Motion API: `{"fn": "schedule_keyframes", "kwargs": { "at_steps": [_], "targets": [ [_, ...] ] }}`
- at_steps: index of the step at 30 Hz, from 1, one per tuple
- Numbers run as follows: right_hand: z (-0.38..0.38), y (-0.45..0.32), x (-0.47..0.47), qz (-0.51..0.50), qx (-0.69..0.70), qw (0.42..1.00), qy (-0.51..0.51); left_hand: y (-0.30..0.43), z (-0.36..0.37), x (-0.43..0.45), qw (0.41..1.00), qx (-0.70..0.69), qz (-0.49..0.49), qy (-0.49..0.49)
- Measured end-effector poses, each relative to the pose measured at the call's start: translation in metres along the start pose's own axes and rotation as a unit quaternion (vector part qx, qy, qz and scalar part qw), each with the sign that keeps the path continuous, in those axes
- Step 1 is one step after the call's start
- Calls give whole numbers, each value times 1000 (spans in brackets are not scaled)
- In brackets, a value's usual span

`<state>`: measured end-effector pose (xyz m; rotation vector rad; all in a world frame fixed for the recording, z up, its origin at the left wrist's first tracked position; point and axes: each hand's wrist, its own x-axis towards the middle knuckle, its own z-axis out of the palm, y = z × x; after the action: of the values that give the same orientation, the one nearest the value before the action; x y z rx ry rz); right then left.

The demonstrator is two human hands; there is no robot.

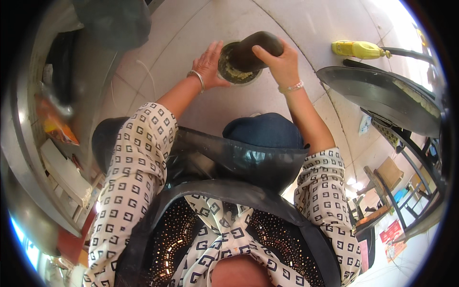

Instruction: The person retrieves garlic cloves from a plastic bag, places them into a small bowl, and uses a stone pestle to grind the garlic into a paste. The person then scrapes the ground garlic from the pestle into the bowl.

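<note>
A dark stone mortar (229, 78) stands on the tiled floor in front of my knees. Pale crushed paste (239, 74) lies inside and clings to its inner wall. My left hand (208, 66) curves against the mortar's left side, fingers along the far rim and thumb at the near side. In my right hand (283, 62) is a thick dark pestle (247, 53), gripped near its upper end with the thumb on top. The pestle leans to the right, and its lower end is down in the mortar, covering part of the bowl.
To the right, a yellow plastic bottle (353, 49) lies near a large dark wok (376, 95) by a black metal frame (412, 161). A dark rounded object (113, 23) and an orange packet (59, 127) are at left. A black apron (247, 163) covers my lap.
</note>
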<state>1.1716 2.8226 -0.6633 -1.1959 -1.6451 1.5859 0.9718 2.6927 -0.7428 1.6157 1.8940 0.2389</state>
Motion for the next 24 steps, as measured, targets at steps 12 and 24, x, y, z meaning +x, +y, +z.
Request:
{"fn": "schedule_keyframes", "kwargs": {
  "at_steps": [12,24],
  "targets": [
    [13,-14,12,-49,-95,993,-44,12,34,-13,990,-97,-83,63],
    [8,-25,18,-29,-72,996,-44,-3,10,-5,999,-18,-28,23]
  ]
}}
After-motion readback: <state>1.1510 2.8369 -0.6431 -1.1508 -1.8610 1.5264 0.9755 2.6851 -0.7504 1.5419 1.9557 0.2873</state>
